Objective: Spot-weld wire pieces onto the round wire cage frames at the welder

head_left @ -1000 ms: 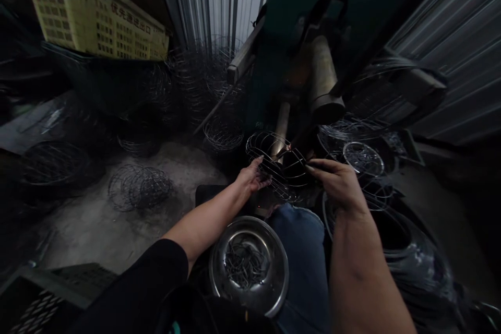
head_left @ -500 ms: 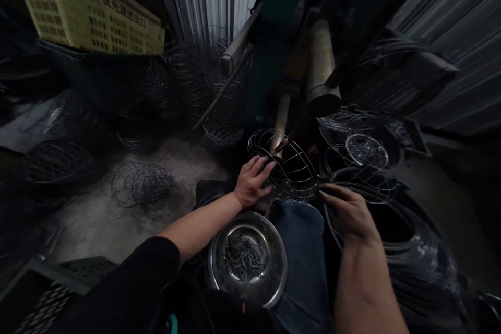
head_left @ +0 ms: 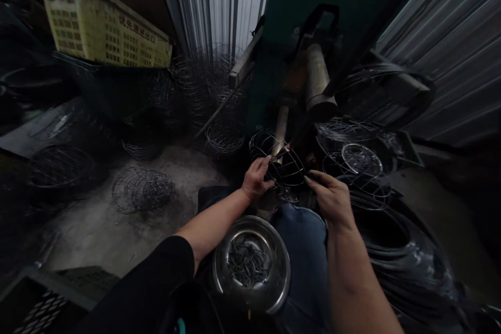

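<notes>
A round wire basket (head_left: 296,160) is tilted at the electrode rods of a dark green machine (head_left: 270,68). On its left side my left hand (head_left: 255,178) is closed, thumb and fingers on the wire. My right hand (head_left: 332,198) pinches the wire at the right side. An orange glow shows where the upper rod (head_left: 319,75) and lower rod (head_left: 281,128) come close to the wire. Below my hands, a steel bowl (head_left: 285,271) on my lap holds many short bent metal pieces (head_left: 248,262).
Wire baskets (head_left: 143,189) lie on the floor at left, with stacks (head_left: 195,88) behind. A yellow crate (head_left: 105,31) sits on a dark bin. At right are more wire baskets (head_left: 362,159) and a large coil of wire (head_left: 410,261). A green crate (head_left: 78,287) stands lower left.
The wire basket has turned and shifted between the rods. My left fingers have closed onto its wire, and my right hand has moved left and inward with it. The view has tilted slightly.
</notes>
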`<state>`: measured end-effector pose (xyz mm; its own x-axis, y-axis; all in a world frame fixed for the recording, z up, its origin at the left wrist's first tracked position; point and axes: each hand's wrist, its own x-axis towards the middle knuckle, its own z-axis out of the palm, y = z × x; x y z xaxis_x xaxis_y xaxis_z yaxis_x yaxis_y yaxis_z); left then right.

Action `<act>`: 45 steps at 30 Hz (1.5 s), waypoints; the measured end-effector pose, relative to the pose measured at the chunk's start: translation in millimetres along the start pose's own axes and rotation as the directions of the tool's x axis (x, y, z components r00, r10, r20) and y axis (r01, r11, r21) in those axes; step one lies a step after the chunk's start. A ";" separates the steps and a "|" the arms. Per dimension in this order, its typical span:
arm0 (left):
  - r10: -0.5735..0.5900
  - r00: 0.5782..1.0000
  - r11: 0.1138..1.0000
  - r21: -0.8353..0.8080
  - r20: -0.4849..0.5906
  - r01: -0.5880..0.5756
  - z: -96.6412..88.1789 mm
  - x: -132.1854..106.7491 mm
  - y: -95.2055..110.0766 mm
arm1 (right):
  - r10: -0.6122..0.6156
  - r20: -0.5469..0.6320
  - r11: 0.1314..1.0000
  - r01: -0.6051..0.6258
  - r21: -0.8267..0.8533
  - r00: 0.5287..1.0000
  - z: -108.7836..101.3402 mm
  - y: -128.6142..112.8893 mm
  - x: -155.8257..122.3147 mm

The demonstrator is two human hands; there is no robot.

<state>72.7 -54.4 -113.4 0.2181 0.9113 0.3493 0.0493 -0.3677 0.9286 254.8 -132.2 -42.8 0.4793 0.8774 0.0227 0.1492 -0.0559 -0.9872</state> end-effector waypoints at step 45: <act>-0.133 0.980 0.991 -0.051 -0.147 0.126 13.7 -0.8 -17.3 | 0.031 -0.024 0.999 -0.031 -0.004 0.999 4.4 -28.8 12.9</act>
<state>85.0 -51.3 -131.5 0.0639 0.9693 0.2376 0.0262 -0.2396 0.9705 252.9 -117.2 -14.8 0.5041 0.8636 -0.0045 0.1373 -0.0853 -0.9868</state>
